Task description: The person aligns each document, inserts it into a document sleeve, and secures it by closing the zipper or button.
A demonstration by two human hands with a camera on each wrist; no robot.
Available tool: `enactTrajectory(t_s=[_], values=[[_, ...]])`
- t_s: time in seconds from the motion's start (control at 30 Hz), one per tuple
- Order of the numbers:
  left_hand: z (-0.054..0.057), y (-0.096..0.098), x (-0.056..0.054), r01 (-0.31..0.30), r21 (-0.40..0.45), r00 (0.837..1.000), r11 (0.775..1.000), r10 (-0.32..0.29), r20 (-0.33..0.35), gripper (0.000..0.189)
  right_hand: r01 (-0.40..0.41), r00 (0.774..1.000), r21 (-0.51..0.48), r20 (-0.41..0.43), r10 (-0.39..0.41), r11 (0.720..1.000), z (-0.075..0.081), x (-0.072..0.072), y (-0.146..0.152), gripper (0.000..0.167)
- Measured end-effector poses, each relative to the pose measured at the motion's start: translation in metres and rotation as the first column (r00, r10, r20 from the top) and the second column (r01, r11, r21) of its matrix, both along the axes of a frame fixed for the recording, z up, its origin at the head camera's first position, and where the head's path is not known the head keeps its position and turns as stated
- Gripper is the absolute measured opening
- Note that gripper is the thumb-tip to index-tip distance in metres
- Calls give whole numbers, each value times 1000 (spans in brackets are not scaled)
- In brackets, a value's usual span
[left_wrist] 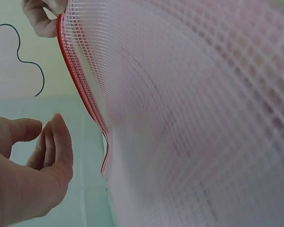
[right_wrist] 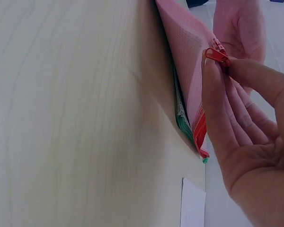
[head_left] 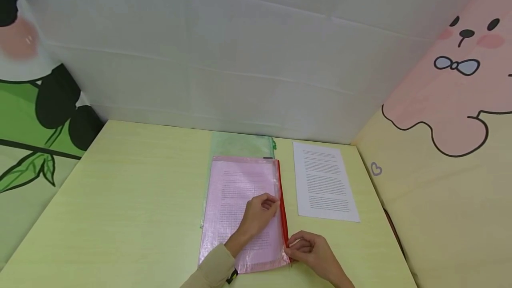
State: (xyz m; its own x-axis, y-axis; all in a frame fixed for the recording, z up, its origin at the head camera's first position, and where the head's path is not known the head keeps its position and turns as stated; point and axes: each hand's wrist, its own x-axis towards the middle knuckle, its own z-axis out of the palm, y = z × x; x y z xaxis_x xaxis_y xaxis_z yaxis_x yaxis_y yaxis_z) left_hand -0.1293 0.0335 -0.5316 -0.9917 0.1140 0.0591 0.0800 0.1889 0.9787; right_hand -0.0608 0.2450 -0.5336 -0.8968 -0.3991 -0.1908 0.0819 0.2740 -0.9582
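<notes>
A pink mesh zipper pouch [head_left: 248, 257] with a red zipper along its right side holds a printed sheet [head_left: 240, 190]. My right hand [head_left: 314, 254] is at the pouch's near right corner. Between its thumb and index finger it pinches the red zipper pull [right_wrist: 217, 56]. Over the pouch's right half hovers my left hand [head_left: 260, 212], its fingers loosely bent. In the left wrist view, that hand [left_wrist: 33, 165] has a gap between thumb and fingertips, stands apart from the red zipper [left_wrist: 80, 90] and holds nothing.
A green mesh pouch [head_left: 240, 143] lies under the pink one, sticking out at the back and left. To the right, a printed sheet of paper [head_left: 326, 181] lies on the pale wooden table [head_left: 120, 199]. A white wall panel [head_left: 240, 70] stands behind, with decorated panels on both sides.
</notes>
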Motion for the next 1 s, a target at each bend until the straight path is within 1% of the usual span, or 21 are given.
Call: enactTrajectory(t_s=[0.13, 0.23, 0.4, 0.67, 0.8, 0.93, 1.0], values=[[1, -2, 10, 20, -28, 998, 999, -21, -51, 9, 13, 1000, -29, -4, -13, 999, 2, 0, -1, 25], [2, -2, 17, 37, -42, 996, 998, -40, -82, 8, 21, 999, -21, -31, -21, 1000, 4, 0, -2, 24], [3, -4, 27, 66, -67, 991, 996, -73, -111, 8, 22, 999, 8, -47, -22, 1000, 5, 0, -3, 19], [4, -8, 44, 117, -113, 976, 987, -135, -173, 6, 32, 999, 6, -37, -31, 999, 6, 1, -3, 20], [1, -9, 52, 126, -129, 961, 984, -153, -231, 6, 48, 998, 5, -31, -48, 999, 7, 0, -5, 20], [-3, -11, 63, 137, -145, 936, 980, -176, -305, 7, 64, 998, -16, -12, -64, 998, 9, -1, -7, 22], [-5, -12, 68, 154, -142, 923, 978, -193, -333, 7, 75, 997, -30, 11, -74, 997, 9, -1, -7, 22]])
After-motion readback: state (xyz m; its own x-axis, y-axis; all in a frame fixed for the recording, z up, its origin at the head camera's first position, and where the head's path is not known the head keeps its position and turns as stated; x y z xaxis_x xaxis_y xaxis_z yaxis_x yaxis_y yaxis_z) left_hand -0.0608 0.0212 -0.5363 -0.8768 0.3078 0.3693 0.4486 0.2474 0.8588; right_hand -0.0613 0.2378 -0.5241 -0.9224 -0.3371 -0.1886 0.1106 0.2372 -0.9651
